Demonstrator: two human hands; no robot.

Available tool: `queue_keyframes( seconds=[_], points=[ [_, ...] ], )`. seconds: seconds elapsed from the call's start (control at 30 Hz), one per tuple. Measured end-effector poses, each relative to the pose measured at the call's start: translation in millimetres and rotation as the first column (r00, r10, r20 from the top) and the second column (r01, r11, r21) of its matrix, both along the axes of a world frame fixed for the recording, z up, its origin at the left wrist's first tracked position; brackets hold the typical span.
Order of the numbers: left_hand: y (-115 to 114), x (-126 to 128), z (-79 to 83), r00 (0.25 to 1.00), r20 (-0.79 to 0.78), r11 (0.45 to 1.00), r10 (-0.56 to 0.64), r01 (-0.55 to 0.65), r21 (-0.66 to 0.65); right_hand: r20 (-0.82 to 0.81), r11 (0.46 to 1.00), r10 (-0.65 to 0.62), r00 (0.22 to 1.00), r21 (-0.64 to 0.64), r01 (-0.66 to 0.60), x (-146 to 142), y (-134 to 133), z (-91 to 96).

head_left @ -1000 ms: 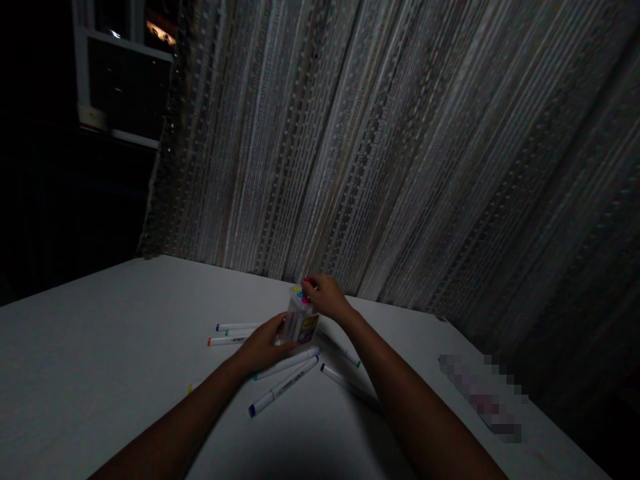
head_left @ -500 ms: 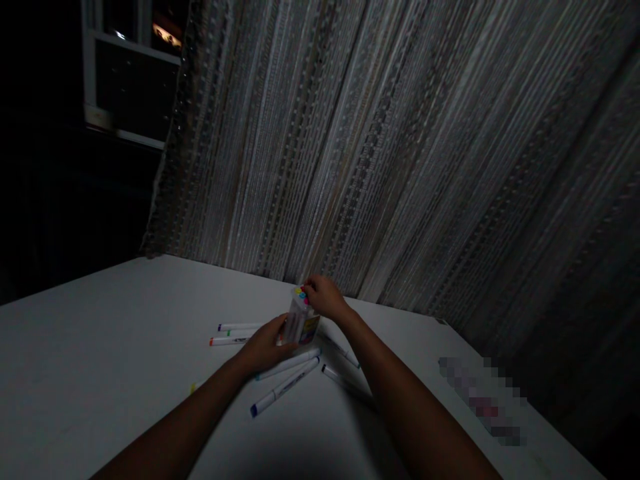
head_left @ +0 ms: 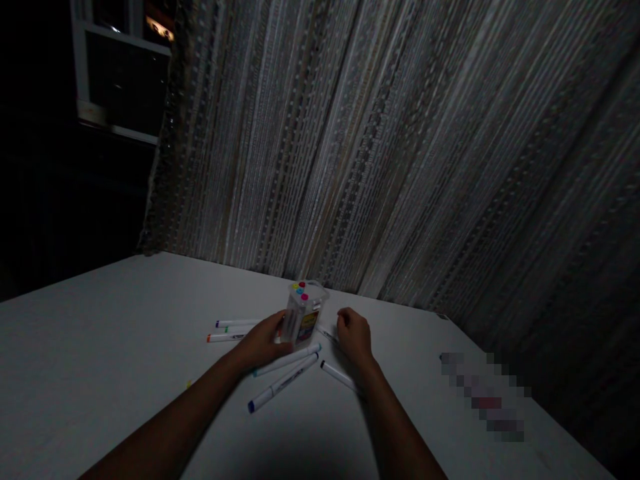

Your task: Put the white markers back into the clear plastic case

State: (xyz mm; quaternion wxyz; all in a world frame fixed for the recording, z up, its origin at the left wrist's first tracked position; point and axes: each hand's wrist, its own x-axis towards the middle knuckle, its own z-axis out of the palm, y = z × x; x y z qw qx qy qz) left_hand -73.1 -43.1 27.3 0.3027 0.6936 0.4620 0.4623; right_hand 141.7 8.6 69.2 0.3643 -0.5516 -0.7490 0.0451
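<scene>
A white desk (head_left: 100, 347) fills the lower part of the view, dimly lit, with shadow pooling at its near edge. Behind it hangs a heavy striped curtain (head_left: 400, 147) that reaches down to the desk's far edge. At the upper left a white-framed window (head_left: 120, 87) shows dark outside. A blurred-out patch (head_left: 483, 397) lies toward the desk's right side.

A clear marker box (head_left: 303, 317) stands upright near the far edge, with coloured caps showing at its top. The left hand (head_left: 263, 343) has its grip closed round the box's lower left side. The right hand (head_left: 354, 335) rests knuckles-up on the desk just right of the box, fingers curled down. A thin marker (head_left: 326, 332) lies just by the fingertips, and I cannot tell whether the grip has closed on it.

Loose markers lie around. A purple-capped marker (head_left: 235, 324) and an orange-capped marker (head_left: 225, 338) are left of the box. A teal-tipped marker (head_left: 287, 360) and a blue-capped marker (head_left: 283, 385) sit in front of the left hand. A black-capped marker (head_left: 339, 375) is partly under the right wrist.

Half a second ago the right hand sat on top of the box, covering some of the caps. It has since dropped to the desk beside the box, leaving the caps in plain sight. The left hand has kept its hold, and the loose markers lie as they did
</scene>
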Motion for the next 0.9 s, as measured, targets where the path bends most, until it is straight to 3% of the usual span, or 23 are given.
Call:
queue_keyframes(
  seconds=[0.13,0.33,0.47,0.57,0.67,0.8,0.9],
  points=[
    [0,0,0.5,1.000,-0.018,0.999,0.009,-0.010,-0.033,0.165,0.995,-0.064,0.984,-0.065,0.076,16,4,-23.0],
    [3,2,-2.1,0.999,-0.045,0.998,-0.007,0.004,-0.060,0.385,0.969,0.063,0.921,-0.246,0.037,21,6,-33.2],
    [3,3,-1.3,0.998,-0.059,0.998,-0.010,0.006,-0.070,0.374,0.964,0.061,0.925,-0.263,0.043,22,6,-35.1],
    [3,3,-1.5,0.998,-0.067,0.997,0.000,-0.005,-0.078,0.185,0.980,-0.008,0.983,-0.194,0.045,22,8,-31.9],
    [3,3,-2.0,0.997,-0.078,0.997,0.002,-0.008,-0.079,-0.184,0.990,-0.003,0.983,-0.140,-0.024,21,11,-27.8],
    [2,3,-1.5,0.996,-0.086,0.997,0.003,-0.010,-0.078,-0.626,0.953,0.095,0.774,-0.167,-0.253,18,13,-26.2],
    [3,3,-2.8,0.997,-0.074,0.997,0.004,-0.010,-0.076,-0.772,0.921,0.119,0.625,-0.149,-0.360,19,13,-27.3]
  ],
)
